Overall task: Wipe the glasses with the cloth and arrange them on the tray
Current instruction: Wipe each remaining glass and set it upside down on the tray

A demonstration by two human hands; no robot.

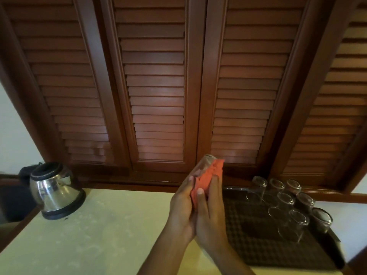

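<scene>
At about nine o'clock a shiny steel kettle (54, 192) stands on its black base near the left edge of the pale tabletop (103, 231), its lid opening dark. Behind it all runs a wall of brown louvred shutters (156, 92). In the middle, the two hands meet above the tabletop: the left hand (183, 205) curls around a clear glass (205, 163), which tilts up toward twelve o'clock, and the right hand (211, 213) grips an orange cloth (206, 179) bunched against the glass's right side, thumb pressed on the fabric. At about three o'clock a dark patterned tray (250, 235) lies on the tabletop, just beside the right hand. Upside-down glasses (286, 203) stand in rows on the tray's far right part, close together
</scene>
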